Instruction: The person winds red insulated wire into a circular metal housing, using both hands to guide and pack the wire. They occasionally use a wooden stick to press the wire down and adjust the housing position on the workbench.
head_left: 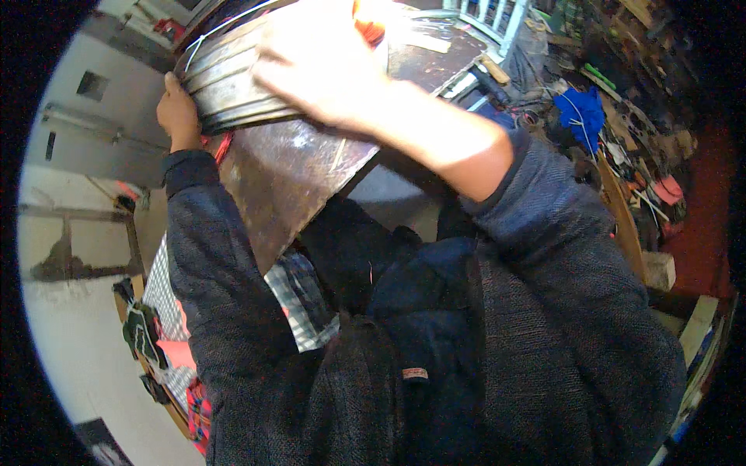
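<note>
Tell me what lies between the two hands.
In the head view, a pale, ridged piece spans the stretch between the left hand and the right hand.

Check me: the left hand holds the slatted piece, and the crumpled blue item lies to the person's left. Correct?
Not quite: the head view shows the crumpled blue item to the person's right. The left hand does hold the slatted piece.

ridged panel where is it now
The ridged panel is at the head view's upper left, by the brown table, with the left hand on its left end and the right hand across its right part.
</note>
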A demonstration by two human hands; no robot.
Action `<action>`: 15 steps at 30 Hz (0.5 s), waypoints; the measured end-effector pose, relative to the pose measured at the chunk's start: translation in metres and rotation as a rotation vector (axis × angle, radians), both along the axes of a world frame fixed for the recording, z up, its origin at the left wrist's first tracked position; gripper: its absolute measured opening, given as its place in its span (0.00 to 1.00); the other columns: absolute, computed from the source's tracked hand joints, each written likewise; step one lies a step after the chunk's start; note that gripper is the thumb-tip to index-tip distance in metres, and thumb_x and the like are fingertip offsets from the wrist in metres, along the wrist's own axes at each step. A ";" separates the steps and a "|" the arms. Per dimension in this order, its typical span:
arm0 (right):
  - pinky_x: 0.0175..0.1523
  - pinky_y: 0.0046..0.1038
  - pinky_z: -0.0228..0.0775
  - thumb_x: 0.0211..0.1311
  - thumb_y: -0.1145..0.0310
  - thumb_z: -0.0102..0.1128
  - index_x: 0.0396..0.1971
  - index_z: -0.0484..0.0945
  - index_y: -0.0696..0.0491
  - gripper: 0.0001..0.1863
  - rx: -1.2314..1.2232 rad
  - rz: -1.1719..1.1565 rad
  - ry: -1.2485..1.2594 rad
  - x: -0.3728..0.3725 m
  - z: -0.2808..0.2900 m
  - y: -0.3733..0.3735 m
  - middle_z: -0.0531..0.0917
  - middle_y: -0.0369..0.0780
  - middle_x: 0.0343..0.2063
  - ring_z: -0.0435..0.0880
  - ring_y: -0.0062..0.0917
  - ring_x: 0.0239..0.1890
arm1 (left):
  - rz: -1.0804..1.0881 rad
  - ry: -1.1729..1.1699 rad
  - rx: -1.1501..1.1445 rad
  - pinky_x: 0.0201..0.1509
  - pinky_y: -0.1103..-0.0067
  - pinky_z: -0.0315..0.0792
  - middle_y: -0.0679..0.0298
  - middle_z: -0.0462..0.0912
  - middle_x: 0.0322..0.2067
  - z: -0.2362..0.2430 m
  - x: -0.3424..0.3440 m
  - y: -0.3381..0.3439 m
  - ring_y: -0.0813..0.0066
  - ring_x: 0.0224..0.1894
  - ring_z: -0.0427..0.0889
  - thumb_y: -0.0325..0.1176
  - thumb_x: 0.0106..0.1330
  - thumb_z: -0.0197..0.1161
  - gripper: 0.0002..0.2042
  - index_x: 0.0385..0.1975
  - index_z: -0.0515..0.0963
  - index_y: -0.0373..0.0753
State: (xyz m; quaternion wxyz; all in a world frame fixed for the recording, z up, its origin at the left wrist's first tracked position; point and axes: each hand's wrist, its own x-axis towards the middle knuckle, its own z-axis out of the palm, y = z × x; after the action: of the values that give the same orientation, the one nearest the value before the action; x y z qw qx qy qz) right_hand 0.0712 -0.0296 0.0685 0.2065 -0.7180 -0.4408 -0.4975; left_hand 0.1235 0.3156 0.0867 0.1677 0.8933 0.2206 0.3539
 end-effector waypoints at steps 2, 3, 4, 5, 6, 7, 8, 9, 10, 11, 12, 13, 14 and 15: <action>0.59 0.43 0.76 0.70 0.61 0.57 0.54 0.82 0.54 0.19 0.179 -0.069 0.043 0.014 0.012 -0.011 0.86 0.50 0.46 0.85 0.41 0.52 | 0.041 -0.103 -0.147 0.61 0.57 0.72 0.36 0.87 0.49 -0.002 -0.025 -0.015 0.36 0.55 0.84 0.62 0.79 0.43 0.38 0.48 0.86 0.26; 0.59 0.45 0.77 0.68 0.63 0.58 0.58 0.82 0.55 0.22 0.359 -0.090 -0.123 0.020 0.017 -0.015 0.86 0.54 0.49 0.86 0.45 0.53 | 0.065 -0.145 -0.167 0.61 0.58 0.72 0.37 0.87 0.48 -0.005 -0.038 -0.022 0.38 0.54 0.85 0.60 0.80 0.45 0.37 0.47 0.86 0.25; 0.60 0.45 0.76 0.67 0.64 0.58 0.58 0.82 0.54 0.21 0.222 -0.173 0.086 0.024 0.022 -0.021 0.85 0.53 0.50 0.85 0.46 0.54 | -0.015 -0.298 -0.410 0.61 0.60 0.72 0.38 0.88 0.47 -0.010 -0.047 -0.030 0.45 0.52 0.85 0.56 0.80 0.47 0.35 0.47 0.85 0.22; 0.62 0.46 0.74 0.67 0.64 0.59 0.58 0.82 0.53 0.21 0.077 -0.259 0.289 0.035 0.024 -0.029 0.85 0.53 0.52 0.84 0.46 0.55 | -0.016 -0.324 -0.447 0.59 0.62 0.73 0.40 0.88 0.47 -0.012 -0.056 -0.036 0.51 0.51 0.86 0.53 0.80 0.48 0.33 0.48 0.83 0.19; 0.63 0.46 0.73 0.67 0.65 0.59 0.58 0.82 0.53 0.21 -0.076 -0.347 0.488 0.038 0.030 -0.037 0.84 0.52 0.53 0.83 0.46 0.56 | -0.081 -0.418 -0.552 0.58 0.63 0.73 0.41 0.88 0.47 -0.014 -0.062 -0.042 0.52 0.50 0.85 0.52 0.81 0.48 0.32 0.48 0.82 0.18; 0.64 0.47 0.71 0.66 0.65 0.59 0.58 0.82 0.53 0.21 0.058 -0.285 0.315 0.047 0.023 -0.044 0.84 0.51 0.53 0.82 0.46 0.57 | -0.137 -0.505 -0.644 0.56 0.64 0.73 0.42 0.88 0.46 -0.018 -0.068 -0.047 0.54 0.48 0.85 0.50 0.82 0.48 0.32 0.49 0.82 0.18; 0.65 0.47 0.70 0.66 0.66 0.59 0.57 0.82 0.53 0.21 0.193 -0.220 0.145 0.051 0.022 -0.046 0.84 0.51 0.54 0.82 0.47 0.57 | -0.157 -0.535 -0.652 0.55 0.64 0.74 0.43 0.88 0.45 -0.022 -0.073 -0.053 0.56 0.47 0.84 0.49 0.83 0.47 0.30 0.48 0.82 0.19; 0.66 0.47 0.69 0.65 0.66 0.60 0.57 0.81 0.54 0.21 0.329 -0.152 -0.025 0.060 0.015 -0.049 0.83 0.50 0.54 0.81 0.47 0.58 | -0.140 -0.553 -0.701 0.54 0.65 0.74 0.45 0.88 0.45 -0.025 -0.077 -0.060 0.58 0.45 0.84 0.48 0.84 0.47 0.29 0.48 0.82 0.20; 0.67 0.48 0.68 0.65 0.66 0.60 0.57 0.81 0.54 0.21 0.334 -0.173 0.000 0.070 0.009 -0.051 0.83 0.50 0.55 0.80 0.47 0.59 | -0.149 -0.590 -0.761 0.49 0.67 0.75 0.51 0.87 0.41 -0.027 -0.082 -0.067 0.65 0.40 0.80 0.46 0.85 0.49 0.27 0.44 0.82 0.22; 0.67 0.48 0.68 0.65 0.66 0.60 0.57 0.82 0.53 0.21 0.337 -0.191 0.017 0.083 0.003 -0.052 0.83 0.50 0.56 0.80 0.47 0.60 | -0.208 -0.668 -0.777 0.44 0.70 0.74 0.59 0.84 0.36 -0.033 -0.088 -0.077 0.71 0.36 0.76 0.45 0.85 0.50 0.23 0.42 0.82 0.26; 0.68 0.47 0.68 0.65 0.65 0.61 0.57 0.81 0.53 0.21 0.351 -0.193 -0.023 0.101 -0.003 -0.054 0.83 0.49 0.56 0.80 0.46 0.61 | -0.246 -0.693 -0.815 0.43 0.72 0.73 0.62 0.81 0.34 -0.035 -0.093 -0.088 0.74 0.35 0.73 0.44 0.85 0.50 0.21 0.41 0.80 0.29; 0.69 0.47 0.67 0.64 0.65 0.61 0.58 0.81 0.52 0.22 0.362 -0.196 -0.058 0.119 -0.010 -0.056 0.83 0.48 0.56 0.80 0.45 0.61 | -0.294 -0.711 -0.833 0.42 0.73 0.72 0.66 0.78 0.31 -0.039 -0.099 -0.100 0.76 0.34 0.71 0.44 0.85 0.50 0.19 0.41 0.79 0.32; 0.69 0.47 0.67 0.66 0.64 0.61 0.58 0.81 0.52 0.21 0.365 -0.242 -0.011 0.140 -0.017 -0.056 0.83 0.48 0.56 0.80 0.45 0.61 | -0.295 -0.707 -0.849 0.43 0.74 0.72 0.66 0.77 0.33 -0.045 -0.107 -0.117 0.77 0.35 0.71 0.43 0.85 0.50 0.18 0.42 0.78 0.34; 0.69 0.47 0.66 0.67 0.63 0.60 0.58 0.80 0.51 0.21 0.363 -0.280 0.031 0.163 -0.024 -0.055 0.83 0.48 0.56 0.79 0.45 0.62 | -0.332 -0.728 -0.814 0.44 0.75 0.72 0.67 0.76 0.34 -0.050 -0.115 -0.136 0.78 0.36 0.71 0.43 0.85 0.50 0.16 0.43 0.76 0.36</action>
State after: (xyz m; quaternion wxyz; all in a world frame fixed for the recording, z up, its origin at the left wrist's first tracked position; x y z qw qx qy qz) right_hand 0.2344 -0.0843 0.0449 0.2681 -0.7306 -0.2369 -0.5815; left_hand 0.0088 0.1801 0.0364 0.6167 0.5999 0.1239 0.4944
